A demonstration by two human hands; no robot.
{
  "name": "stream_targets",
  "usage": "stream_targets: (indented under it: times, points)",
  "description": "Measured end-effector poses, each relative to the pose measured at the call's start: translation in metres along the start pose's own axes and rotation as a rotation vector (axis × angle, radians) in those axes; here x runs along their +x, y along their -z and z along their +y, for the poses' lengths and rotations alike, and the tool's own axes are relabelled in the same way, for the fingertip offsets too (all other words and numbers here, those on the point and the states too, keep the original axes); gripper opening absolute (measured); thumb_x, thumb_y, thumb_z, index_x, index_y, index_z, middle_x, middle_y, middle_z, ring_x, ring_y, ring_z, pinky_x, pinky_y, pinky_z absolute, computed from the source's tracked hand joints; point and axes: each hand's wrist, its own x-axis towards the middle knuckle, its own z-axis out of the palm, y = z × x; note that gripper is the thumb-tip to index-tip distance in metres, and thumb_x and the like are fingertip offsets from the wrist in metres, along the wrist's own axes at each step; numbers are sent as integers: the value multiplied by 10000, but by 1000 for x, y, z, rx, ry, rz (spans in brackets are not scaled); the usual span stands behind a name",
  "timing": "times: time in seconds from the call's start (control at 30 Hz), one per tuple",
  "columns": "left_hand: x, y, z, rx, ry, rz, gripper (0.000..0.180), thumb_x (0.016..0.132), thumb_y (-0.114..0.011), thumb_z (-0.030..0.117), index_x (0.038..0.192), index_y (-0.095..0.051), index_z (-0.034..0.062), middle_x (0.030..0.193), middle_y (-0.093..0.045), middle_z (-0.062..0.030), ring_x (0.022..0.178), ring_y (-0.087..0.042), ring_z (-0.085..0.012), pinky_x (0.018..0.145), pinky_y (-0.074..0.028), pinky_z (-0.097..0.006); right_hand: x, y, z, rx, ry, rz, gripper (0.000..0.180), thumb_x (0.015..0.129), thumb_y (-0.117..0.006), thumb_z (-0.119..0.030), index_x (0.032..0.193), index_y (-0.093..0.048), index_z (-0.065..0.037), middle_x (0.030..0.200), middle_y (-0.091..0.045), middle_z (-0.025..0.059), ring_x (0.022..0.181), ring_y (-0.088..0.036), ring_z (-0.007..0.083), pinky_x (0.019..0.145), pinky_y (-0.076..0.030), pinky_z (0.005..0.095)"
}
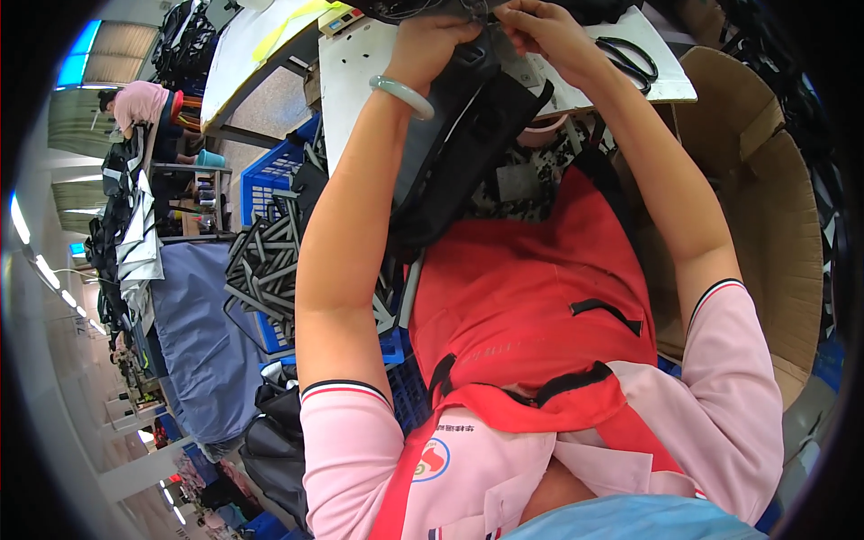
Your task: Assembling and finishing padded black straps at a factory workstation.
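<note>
- Had the left hand (pixel 427 45) and right hand (pixel 544 36) up close to each other over the white table (pixel 351 101), just a small gap between, fingertips bent inward
- Got the left fingertips right by the far end of a black bag (pixel 468 135), but honestly couldn't tell clamped from just resting
- Had the right thumb and fingers bunched just beside, couldn't tell about any grip there either, way too small
- Found the bag slanting from the hands over the table's near edge, down to the left of the red apron (pixel 531 306)
- Wore a pale bangle (pixel 401 96) on the left wrist, btw
- Saw black-handled scissors (pixel 630 65) lying on the table, right of the right wrist
- Also spotted a big open cardboard box (pixel 751 216) on the right, plus a blue crate (pixel 256 191) heaped with gray bar-shaped pieces (pixel 268 270) on the left
- Noticed another person in a pink top (pixel 141 106) far left, leaning over
</note>
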Motion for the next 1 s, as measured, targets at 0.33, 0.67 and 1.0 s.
stream_targets:
  times: [0.33,0.67,1.0]
  points:
    - [-70,18,52,118,36,196,228,912,-648,153,1007,-709,-45,810,-699,-59,676,-606,-106,623,-462,-241,-104,8,54,-318,157,84,566,805,-755,-273,1308,-580,-80,1127,-600,17,962,-554,128,838,-470,272]
    - [-146,0,112,35,-217,95,251,901,-688,118,1086,-683,-52,918,-698,-39,825,-629,-68,731,-490,-195,-120,-34,8,412,142,221,398,926,-621,-464,1093,-634,-104,876,-659,-48,742,-609,47,640,-432,195]
    - [-154,22,53,-99,160,-119,360,926,-658,311,1098,-692,-4,870,-691,-45,769,-593,-67,700,-487,-201,-95,5,-61,-322,-38,-338,213,897,-683,-255,912,-677,-43,752,-607,-63,670,-542,-2,611,-428,171]
